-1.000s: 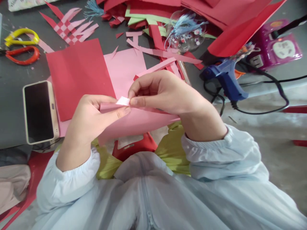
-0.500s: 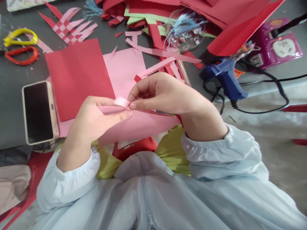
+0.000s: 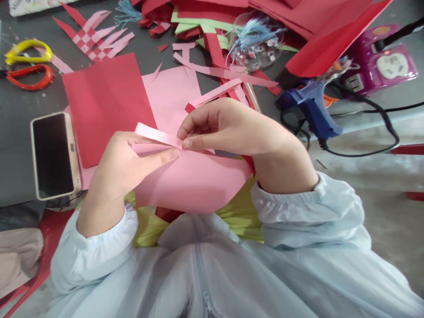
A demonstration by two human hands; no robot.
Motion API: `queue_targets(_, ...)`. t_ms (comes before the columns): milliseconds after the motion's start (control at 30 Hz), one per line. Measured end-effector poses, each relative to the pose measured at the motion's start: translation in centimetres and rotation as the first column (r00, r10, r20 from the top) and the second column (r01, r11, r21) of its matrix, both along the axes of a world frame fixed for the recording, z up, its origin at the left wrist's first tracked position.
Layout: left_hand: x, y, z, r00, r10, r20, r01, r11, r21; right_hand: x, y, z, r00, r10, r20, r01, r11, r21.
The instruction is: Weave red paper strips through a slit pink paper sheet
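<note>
A large sheet of pink paper (image 3: pixel 195 181) hangs over the table's front edge and my lap, bowed downward. My left hand (image 3: pixel 129 163) grips it, thumb in front and fingers hidden behind. Along its upper edge stands a narrow pale pink strip (image 3: pixel 154 134); I cannot tell whether it is a folded edge or a separate piece. My right hand (image 3: pixel 218 130) pinches the paper where this strip ends, thumb and forefinger pressed together. Behind my left hand lies a red sheet (image 3: pixel 111 106), partly over another pink sheet (image 3: pixel 168 92).
A phone (image 3: pixel 53 154) lies at left, below scissors (image 3: pixel 29 77) with yellow and orange handles. A woven paper piece (image 3: pixel 92 37) is at the back. Paper strips (image 3: pixel 225 75), a dish of beads and tassels (image 3: pixel 255 42), a blue glue gun (image 3: pixel 311 106) and a purple power strip (image 3: pixel 380 62) fill the right.
The pale strip has come up longer, reaching farther left above my left hand. The pink sheet's lower part has swung down over my lap. My right hand has shifted slightly right.
</note>
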State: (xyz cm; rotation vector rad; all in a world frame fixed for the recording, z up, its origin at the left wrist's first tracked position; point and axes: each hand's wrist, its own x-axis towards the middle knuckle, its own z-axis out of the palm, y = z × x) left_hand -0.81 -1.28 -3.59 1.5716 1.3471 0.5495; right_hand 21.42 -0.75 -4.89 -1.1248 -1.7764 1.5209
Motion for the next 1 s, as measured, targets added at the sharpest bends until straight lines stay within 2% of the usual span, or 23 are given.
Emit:
queue_targets(167, 0.2, 0.1, 0.2, 0.999, 0.04, -0.025, -0.039, 0.999, 0.028, 0.0, 0.1, -0.2, 1.0, -0.007, 0.005, 0.007, 1.0, -0.004)
queue_targets(333, 0.4, 0.1, 0.4, 0.999, 0.027, -0.033, -0.027, 1.0, 0.005, -0.2, -0.1, -0.2, 0.999, 0.005, -0.035, -0.005, 1.0, -0.014)
queue_targets(500, 0.4, -0.1, 0.6, 0.999, 0.036, 0.036, -0.035, 0.999, -0.014, 0.0, -0.2, -0.3, 0.994, 0.029, -0.102, -0.032, 0.999, -0.033)
queue_targets(667, 0.0, 0.1, 0.4, 1.0, 0.001, 0.016, -0.001, 1.0, -0.007, 0.3, -0.1, -0.2, 0.999, 0.021, -0.05, -0.024, 0.998, -0.06)
queue_targets(767, -0.1, 0.3, 0.4, 1.0, -0.022, -0.008, 0.023, 1.0, 0.021, 0.4, 0.1, -0.2, 0.998, 0.062, -0.011, -0.063, 0.995, -0.072)
queue_targets(900, -0.5, 1.0, 0.3, 0.999, -0.038, -0.002, 0.038, 0.987, 0.154, 0.5, 0.2, -0.2, 0.998, 0.05, -0.022, -0.051, 0.998, -0.04)
queue_targets(967, -1.0, 1.7, 0.0, 0.995, 0.016, 0.096, -0.041, 0.965, 0.26, 0.5, 0.4, 0.0, 0.998, 0.01, -0.068, -0.012, 1.0, -0.026)
queue_targets(1000, -1.3, 2.1, -0.1, 0.987, 0.061, 0.15, -0.109, 0.936, 0.335, 0.6, 0.4, 0.1, 0.995, -0.017, -0.098, 0.014, 0.999, -0.031)
